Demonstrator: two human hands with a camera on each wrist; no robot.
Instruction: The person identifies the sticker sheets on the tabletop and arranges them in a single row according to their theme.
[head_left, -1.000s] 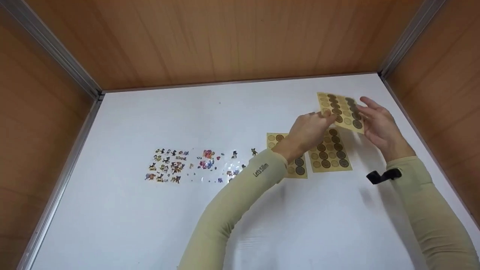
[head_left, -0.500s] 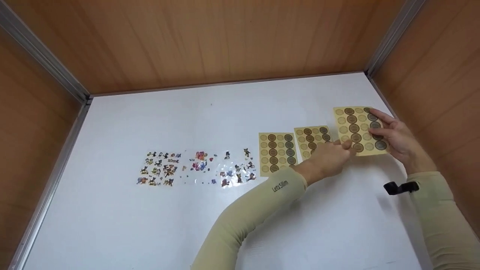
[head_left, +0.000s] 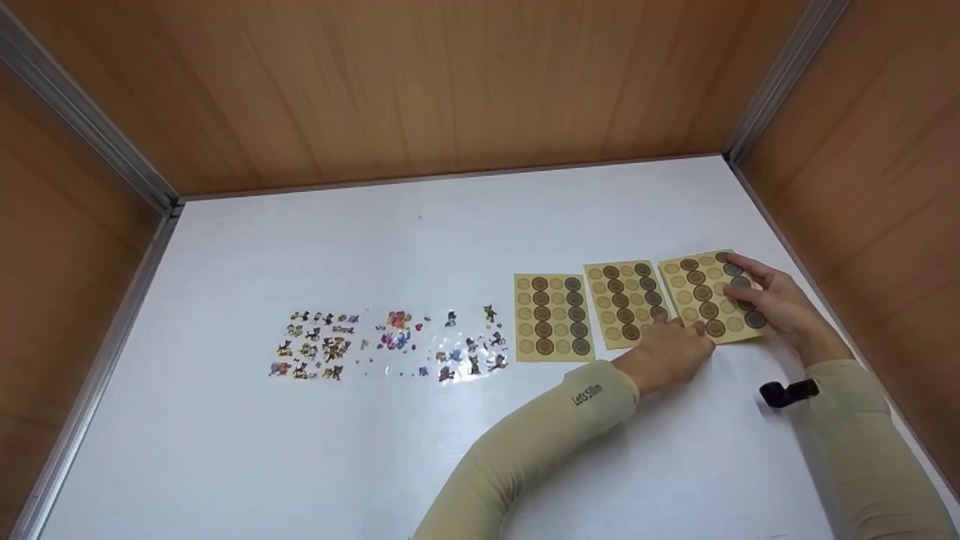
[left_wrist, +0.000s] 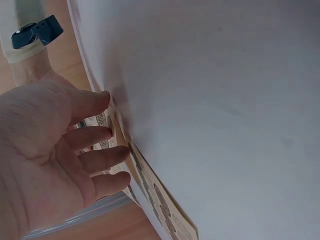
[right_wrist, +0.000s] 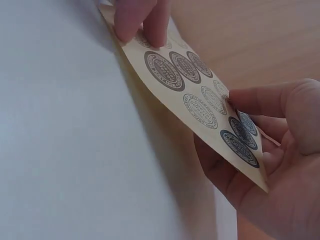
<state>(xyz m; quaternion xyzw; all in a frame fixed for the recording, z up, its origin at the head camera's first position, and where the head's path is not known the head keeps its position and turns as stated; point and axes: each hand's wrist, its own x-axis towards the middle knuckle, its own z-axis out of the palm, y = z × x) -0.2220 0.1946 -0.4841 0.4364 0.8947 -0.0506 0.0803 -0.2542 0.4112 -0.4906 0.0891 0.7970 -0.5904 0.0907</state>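
Note:
A cream sticker sheet (head_left: 694, 300) with rows of round seals in pale, brown and dark grey tones lies low over the table at right. My right hand (head_left: 787, 307) grips its right side, thumb on the face, other fingers beneath, as the right wrist view shows. At the sheet's near left corner, my left hand (head_left: 671, 349) holds it with thumb and fingertip. In the right wrist view the sheet (right_wrist: 197, 95) is tilted, its near edge lifted. The left hand also overlaps the lower part of a second matching sheet (head_left: 619, 289) to its left.
A third seal sheet (head_left: 551, 300) lies left of these. Farther left are clear sheets of colourful cartoon stickers (head_left: 469, 341), the leftmost sticker sheet (head_left: 315, 345) being densely printed. Wooden panels (head_left: 450, 90) wall the white table (head_left: 300, 465) at the back and sides.
Both hands have carried the seal sheet rightward, then down toward the table beside the second sheet. The two other seal sheets have come out from behind the left arm.

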